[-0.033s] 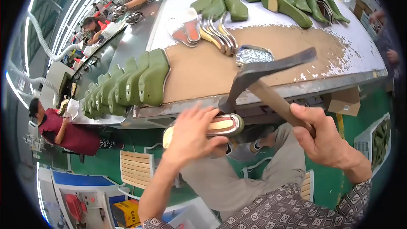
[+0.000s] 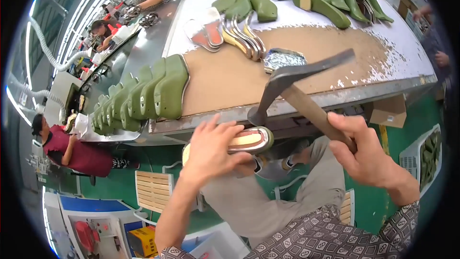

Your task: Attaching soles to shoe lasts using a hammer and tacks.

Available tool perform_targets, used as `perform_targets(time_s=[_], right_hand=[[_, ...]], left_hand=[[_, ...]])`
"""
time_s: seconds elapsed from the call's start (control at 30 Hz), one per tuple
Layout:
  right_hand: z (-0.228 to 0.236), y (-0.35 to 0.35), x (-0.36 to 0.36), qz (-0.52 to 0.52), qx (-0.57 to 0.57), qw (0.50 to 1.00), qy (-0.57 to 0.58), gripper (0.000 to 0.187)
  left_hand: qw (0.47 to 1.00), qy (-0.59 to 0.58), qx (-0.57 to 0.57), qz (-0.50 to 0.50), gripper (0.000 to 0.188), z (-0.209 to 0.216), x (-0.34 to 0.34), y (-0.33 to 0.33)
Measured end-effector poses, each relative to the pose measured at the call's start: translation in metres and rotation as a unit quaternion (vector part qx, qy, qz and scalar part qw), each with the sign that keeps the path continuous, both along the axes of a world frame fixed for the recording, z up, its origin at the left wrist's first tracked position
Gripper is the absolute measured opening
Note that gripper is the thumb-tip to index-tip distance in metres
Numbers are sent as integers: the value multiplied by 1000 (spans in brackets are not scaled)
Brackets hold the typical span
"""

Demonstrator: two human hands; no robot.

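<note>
My left hand (image 2: 209,149) grips a green shoe last (image 2: 270,140) from above, with thumb and fingers on opposite sides. Its sole faces up and carries a brown and cream insole (image 2: 249,140) with a pale rim; the other end is partly covered by my palm. In my right hand (image 2: 369,151) is the wooden handle (image 2: 314,112) of a dark metal hammer (image 2: 280,82). The hammer's round face hangs just over the last's far edge, close to my left fingertips. Whether the last rests on my lap is hidden.
A workbench (image 2: 215,113) stands just beyond, with a row of green lasts (image 2: 170,88) at left, metal-edged insoles (image 2: 242,41), a foil-wrapped block (image 2: 283,61) and more lasts (image 2: 330,9) behind. A crate of lasts (image 2: 421,158) sits at right, a slatted seat (image 2: 154,189) at left. Several people work nearby.
The hammer's face has lifted slightly off the last's edge. My left hand remains on the last, its fingers a little more spread. The whole view has shifted slightly.
</note>
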State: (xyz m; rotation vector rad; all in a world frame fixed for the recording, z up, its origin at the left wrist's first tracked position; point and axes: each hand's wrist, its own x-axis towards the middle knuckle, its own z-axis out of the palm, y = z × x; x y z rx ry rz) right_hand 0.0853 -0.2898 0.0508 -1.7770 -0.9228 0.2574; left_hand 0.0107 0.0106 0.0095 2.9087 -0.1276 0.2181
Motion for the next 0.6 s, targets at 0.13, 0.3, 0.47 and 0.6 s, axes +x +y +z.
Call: perform_targets(time_s=[0.13, 0.3, 0.47, 0.6], right_hand=[[-14, -8, 7, -9, -17, 999, -35, 48], [-15, -10, 9, -7, -34, 998, -58, 48], [-8, -3, 11, 10, -44, 998, -32, 49], [9, 3, 12, 25, -72, 994, -79, 51]], left_hand=[[997, 53, -51, 26, 52, 0, 6, 0], [994, 60, -86, 43, 49, 3, 10, -9], [993, 67, -79, 54, 48, 7, 7, -13], [992, 91, -71, 58, 50, 5, 8, -11]])
